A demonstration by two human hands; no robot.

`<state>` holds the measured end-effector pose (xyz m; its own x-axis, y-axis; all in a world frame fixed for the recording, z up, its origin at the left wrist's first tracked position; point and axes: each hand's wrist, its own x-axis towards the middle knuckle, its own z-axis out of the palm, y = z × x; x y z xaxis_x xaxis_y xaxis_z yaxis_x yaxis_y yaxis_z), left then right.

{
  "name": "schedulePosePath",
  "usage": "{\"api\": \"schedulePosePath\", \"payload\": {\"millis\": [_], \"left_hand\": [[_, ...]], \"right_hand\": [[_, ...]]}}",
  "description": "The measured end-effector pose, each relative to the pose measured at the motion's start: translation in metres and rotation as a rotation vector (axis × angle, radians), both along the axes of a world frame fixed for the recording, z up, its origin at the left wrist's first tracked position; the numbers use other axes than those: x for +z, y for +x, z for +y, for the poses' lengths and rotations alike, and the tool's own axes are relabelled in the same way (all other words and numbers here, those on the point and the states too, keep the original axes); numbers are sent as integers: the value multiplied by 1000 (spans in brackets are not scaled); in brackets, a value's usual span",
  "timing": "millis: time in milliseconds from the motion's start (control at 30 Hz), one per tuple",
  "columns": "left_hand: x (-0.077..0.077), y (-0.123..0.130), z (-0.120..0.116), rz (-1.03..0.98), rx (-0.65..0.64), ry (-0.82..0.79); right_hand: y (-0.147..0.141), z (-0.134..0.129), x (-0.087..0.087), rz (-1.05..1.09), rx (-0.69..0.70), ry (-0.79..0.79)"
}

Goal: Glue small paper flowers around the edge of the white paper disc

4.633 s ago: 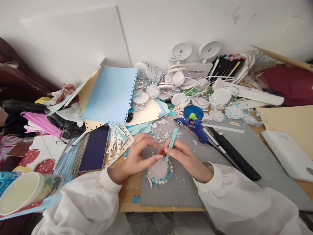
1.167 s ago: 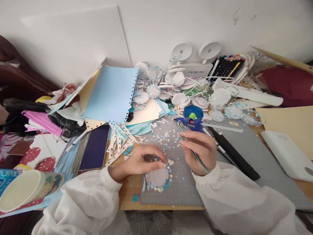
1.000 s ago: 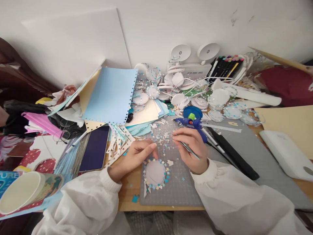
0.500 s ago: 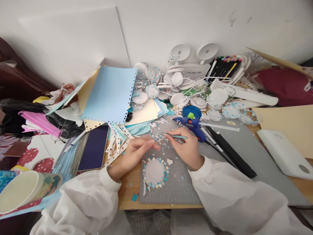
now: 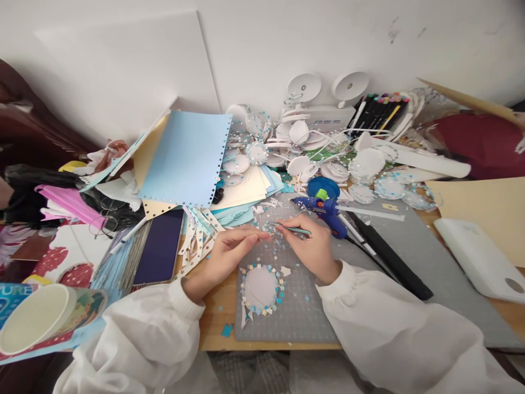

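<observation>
Tweezers (image 5: 298, 228) with a teal body are pinched in my right hand (image 5: 314, 243), their tips pointing left among small paper stars. My left hand (image 5: 229, 251) lies just left of the tips, fingers stretched out and the thumb along them; nothing shows in it. Loose blue, white and cream paper stars (image 5: 275, 253) are scattered on the grey cutting mat (image 5: 305, 323) between the hands. Below them lies a round white disc (image 5: 261, 287), ringed by a border of small stars. A pale star-shaped scrap (image 5: 286, 271) sits at its upper right.
A blue glue gun (image 5: 328, 210) and a black bar-shaped tool (image 5: 394, 262) lie right of my right hand. Punched blue paper (image 5: 184, 158), a dark phone (image 5: 159, 249) and a paper cup (image 5: 36, 320) are on the left. Star-trimmed discs (image 5: 369, 164) crowd the back.
My left fingers have straightened a little and shifted slightly up and right. The tweezers stay in my right hand, tips still at the stars. The whole view has shifted slightly.
</observation>
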<state>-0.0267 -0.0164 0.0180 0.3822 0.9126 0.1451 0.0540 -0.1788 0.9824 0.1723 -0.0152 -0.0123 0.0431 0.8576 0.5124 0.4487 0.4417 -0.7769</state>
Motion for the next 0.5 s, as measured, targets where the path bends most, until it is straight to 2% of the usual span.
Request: {"api": "schedulePosePath", "payload": {"millis": [300, 500], "left_hand": [[-8, 2, 5, 5, 221, -9], [-14, 1, 10, 15, 368, 65]], "right_hand": [[1, 3, -4, -47, -1, -54], [1, 1, 2, 6, 9, 1]]}}
